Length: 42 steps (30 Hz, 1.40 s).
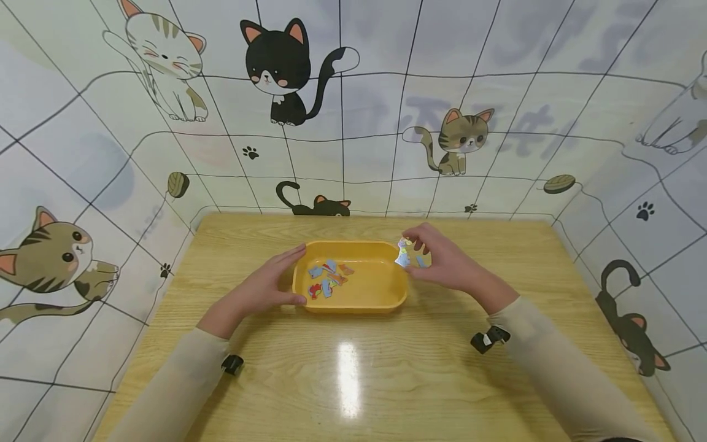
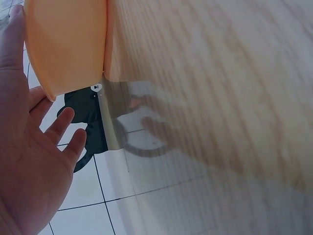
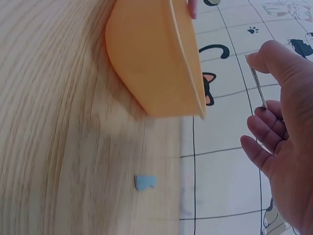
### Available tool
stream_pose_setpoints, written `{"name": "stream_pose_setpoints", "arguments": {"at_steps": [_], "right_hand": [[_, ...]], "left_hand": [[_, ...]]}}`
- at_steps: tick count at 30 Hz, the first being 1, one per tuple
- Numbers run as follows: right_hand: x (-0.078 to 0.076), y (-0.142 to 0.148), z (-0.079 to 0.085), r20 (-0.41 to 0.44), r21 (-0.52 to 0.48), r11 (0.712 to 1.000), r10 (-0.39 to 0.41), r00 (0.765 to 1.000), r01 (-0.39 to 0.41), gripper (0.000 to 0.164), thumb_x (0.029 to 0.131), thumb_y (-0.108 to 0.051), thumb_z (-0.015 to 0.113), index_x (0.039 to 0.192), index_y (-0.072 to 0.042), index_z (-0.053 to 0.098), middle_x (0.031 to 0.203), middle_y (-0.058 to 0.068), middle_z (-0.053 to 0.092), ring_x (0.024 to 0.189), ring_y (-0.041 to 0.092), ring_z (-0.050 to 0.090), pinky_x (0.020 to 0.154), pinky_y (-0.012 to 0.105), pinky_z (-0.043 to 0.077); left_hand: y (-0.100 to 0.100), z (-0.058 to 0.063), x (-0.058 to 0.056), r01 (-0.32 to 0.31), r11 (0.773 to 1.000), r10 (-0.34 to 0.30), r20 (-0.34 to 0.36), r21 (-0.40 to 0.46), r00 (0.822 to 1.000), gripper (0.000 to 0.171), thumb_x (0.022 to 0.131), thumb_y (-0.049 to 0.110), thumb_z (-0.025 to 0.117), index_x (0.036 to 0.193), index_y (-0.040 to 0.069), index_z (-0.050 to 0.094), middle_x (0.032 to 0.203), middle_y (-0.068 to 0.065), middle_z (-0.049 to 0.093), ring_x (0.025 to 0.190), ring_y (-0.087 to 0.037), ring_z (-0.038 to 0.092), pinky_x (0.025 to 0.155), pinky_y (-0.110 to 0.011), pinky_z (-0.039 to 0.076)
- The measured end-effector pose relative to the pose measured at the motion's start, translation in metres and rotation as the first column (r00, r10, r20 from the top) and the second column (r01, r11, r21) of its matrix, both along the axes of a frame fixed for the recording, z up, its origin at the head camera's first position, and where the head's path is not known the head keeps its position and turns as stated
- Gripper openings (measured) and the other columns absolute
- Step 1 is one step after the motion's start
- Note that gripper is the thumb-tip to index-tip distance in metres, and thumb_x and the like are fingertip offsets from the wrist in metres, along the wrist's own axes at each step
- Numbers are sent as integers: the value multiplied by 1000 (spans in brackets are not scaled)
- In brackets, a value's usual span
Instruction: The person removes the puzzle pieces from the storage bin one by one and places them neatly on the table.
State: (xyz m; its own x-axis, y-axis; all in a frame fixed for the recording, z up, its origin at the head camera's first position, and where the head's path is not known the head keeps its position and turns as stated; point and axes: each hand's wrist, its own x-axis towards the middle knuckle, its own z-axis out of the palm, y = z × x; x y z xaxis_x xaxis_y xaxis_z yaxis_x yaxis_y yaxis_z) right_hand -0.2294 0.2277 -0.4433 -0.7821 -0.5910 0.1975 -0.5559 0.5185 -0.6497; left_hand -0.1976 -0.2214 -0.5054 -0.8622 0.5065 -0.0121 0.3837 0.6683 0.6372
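A shallow yellow plastic tray point(image 1: 364, 294) sits on the table, with several small flat puzzle pieces point(image 1: 327, 283) lying loose in its left half, in blue-grey, orange and red. My left hand point(image 1: 272, 279) spans the tray's left end, fingers straight at the far corner and thumb at the near one; in the left wrist view the lower fingers are spread. Above the tray's right rim, my right hand point(image 1: 446, 261) pinches a thin puzzle piece point(image 1: 404, 253) between thumb and fingers. The right wrist view shows that piece edge-on.
A light blue piece point(image 3: 145, 182) lies on the wooden table point(image 1: 265, 374), right of the tray and partly behind the right hand in the head view. Walls printed with cartoon cats point(image 1: 278, 70) enclose the table's back and sides.
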Motion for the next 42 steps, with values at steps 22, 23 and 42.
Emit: {"name": "stream_pose_setpoints", "arguments": {"at_steps": [22,23,42], "right_hand": [[-18,71,-12,87,105,992,-78,993,69,62,96,-11,86,148,3,57,135,22,59,115,32,57,96,60,53],[-19,73,-14,93,111,991,-81,992,71,62,95,-11,86,149,4,57,135,22,60,115,33,57,96,61,54],[-40,92,-66,255,207,977,-112,960,59,66,93,-14,88,149,6,59,131,16,63,120,33,58,104,56,54]], "left_hand": [[1,-1,0,-9,1000,9,-4,-5,1000,117,85,50,96,176,17,32,183,5,22,168,-33,23,134,-61,23],[1,-1,1,-9,1000,9,-2,-6,1000,117,85,50,96,176,17,32,184,5,22,168,-33,23,133,-61,23],[0,-3,-1,0,1000,0,-14,0,1000,116,85,49,97,175,14,33,183,3,23,168,-33,23,134,-61,23]]}}
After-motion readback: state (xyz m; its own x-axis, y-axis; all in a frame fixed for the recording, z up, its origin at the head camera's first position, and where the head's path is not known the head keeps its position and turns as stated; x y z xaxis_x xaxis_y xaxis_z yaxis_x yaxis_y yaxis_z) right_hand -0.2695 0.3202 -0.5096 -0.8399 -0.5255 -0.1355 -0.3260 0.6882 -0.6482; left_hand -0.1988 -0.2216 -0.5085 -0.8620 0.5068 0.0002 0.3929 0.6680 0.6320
